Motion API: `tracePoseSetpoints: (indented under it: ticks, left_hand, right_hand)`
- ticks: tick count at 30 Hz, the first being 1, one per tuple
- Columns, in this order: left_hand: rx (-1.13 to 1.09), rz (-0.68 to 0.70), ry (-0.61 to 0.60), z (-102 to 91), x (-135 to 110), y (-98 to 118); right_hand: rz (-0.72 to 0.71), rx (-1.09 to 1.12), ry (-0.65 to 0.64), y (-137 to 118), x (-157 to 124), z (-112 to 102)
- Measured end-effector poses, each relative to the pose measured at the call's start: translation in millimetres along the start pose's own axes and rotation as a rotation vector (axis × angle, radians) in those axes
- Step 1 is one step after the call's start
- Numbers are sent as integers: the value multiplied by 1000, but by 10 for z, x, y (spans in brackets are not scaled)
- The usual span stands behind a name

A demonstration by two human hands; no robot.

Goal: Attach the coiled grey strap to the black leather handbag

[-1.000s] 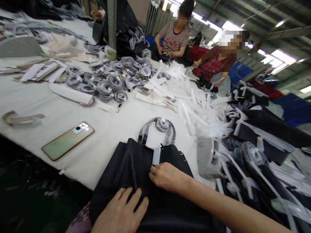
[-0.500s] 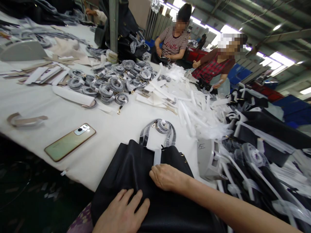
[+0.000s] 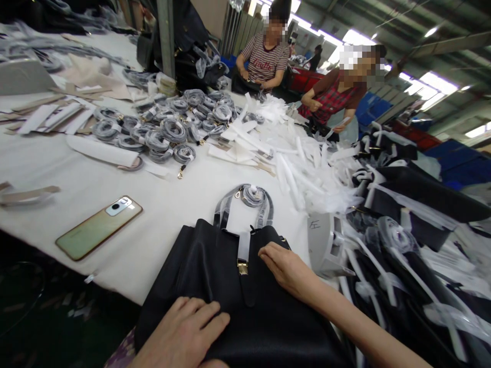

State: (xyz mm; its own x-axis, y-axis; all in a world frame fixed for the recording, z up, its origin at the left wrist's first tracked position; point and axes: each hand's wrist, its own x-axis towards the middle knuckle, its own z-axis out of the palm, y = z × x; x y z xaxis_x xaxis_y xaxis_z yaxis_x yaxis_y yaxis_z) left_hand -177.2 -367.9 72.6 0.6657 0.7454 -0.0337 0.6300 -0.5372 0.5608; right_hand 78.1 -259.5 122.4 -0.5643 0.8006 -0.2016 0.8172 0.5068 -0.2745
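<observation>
Black bag point(image 3: 207, 276) | handles point(image 3: 222, 207) point forward | long axis runs left-right

The right hand point(image 3: 287, 267) has lifted away from the closure of the black leather handbag point(image 3: 192, 276) and shifted right. Left of its fingertips, the rectangular gold metal buckle point(image 3: 242, 268) is now exposed, and below the buckle, to the hand's lower left, so is the slim, round-ended black leather tab point(image 3: 247, 292), which the hand had been covering.
</observation>
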Motion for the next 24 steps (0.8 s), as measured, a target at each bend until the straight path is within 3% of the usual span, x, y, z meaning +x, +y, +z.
tracePoseSetpoints:
  ticks: [5,10,17,24]
  left_hand:
    - [-37,9,127,-257,301,-47]
    - [192,134,43,-239,804,-129]
    - [250,118,-74,0,1089,-95]
    - [460,108,-247,-36,1287,180]
  right_hand:
    - [247,58,287,8,-467,82]
    - [494,209,251,-38,-911,185]
    - [478,234,387,-230,-1179,318]
    - [384,207,560,-289,-1182,437]
